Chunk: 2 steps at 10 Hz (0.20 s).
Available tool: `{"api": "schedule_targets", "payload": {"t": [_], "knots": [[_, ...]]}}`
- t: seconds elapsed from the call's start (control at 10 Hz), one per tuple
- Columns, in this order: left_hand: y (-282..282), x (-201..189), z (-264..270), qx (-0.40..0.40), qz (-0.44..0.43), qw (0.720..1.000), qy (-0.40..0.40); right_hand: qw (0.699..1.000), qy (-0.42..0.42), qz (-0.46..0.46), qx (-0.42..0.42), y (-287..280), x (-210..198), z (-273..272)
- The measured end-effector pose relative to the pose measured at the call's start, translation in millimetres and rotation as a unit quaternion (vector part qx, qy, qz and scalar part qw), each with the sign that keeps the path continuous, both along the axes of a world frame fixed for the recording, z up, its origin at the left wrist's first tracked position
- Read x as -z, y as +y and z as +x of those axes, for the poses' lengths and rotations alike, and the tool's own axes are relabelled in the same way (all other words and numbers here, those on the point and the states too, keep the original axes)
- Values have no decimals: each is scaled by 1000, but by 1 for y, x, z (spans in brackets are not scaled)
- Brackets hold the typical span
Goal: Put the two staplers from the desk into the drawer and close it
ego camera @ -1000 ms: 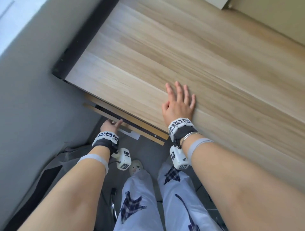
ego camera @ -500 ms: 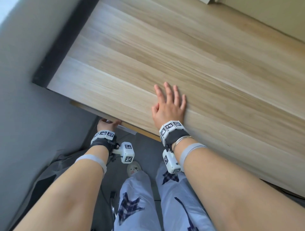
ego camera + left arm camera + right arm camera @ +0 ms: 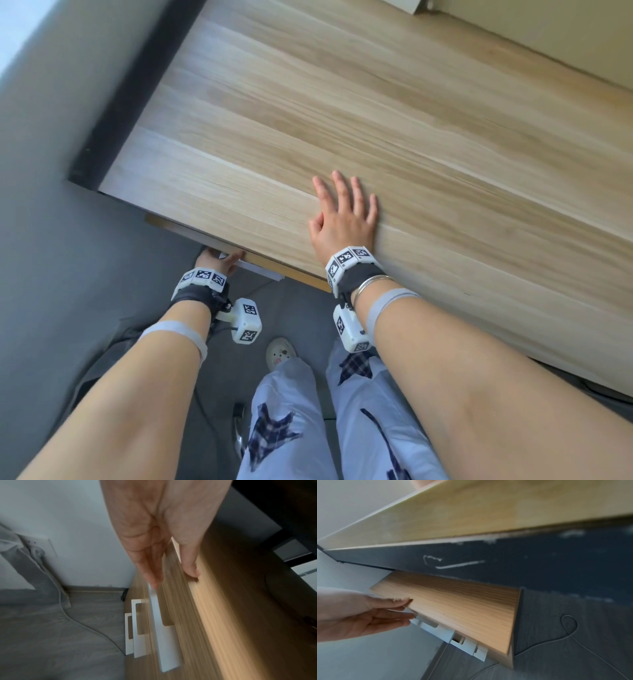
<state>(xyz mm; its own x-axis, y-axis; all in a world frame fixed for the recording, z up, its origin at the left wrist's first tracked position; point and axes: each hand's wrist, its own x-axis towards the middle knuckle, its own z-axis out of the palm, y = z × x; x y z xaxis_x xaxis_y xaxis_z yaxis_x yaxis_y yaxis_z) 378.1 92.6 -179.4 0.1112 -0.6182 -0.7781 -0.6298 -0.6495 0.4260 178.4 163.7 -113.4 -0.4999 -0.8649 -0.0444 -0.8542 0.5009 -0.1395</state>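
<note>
Wooden drawer [image 3: 453,608] nearly shut under desk [image 3: 376,120] | left hand [image 3: 368,612] pushed its front, fingers straight, together | right hand [image 3: 342,219] flat, fingers spread on desk | staplers unseen, presumably inside | next: press flush.

The light wood drawer [image 3: 453,604] with a white handle [image 3: 435,628] sits nearly flush under the desk [image 3: 342,120].

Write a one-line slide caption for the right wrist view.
Left hand, fingers straight, pushes the wooden drawer front in beneath the desk top, just above its white handle.
</note>
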Motion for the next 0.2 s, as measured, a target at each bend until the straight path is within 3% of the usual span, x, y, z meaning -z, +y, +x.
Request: {"api": "schedule_targets", "payload": {"t": [0.1, 0.2], "knots": [[-2, -28, 12, 17, -15, 1000, -18, 1000, -23, 14, -8, 1, -3, 2], [-5, -46, 24, 101, -36, 992, -66, 999, -42, 23, -13, 2, -6, -2]]}}
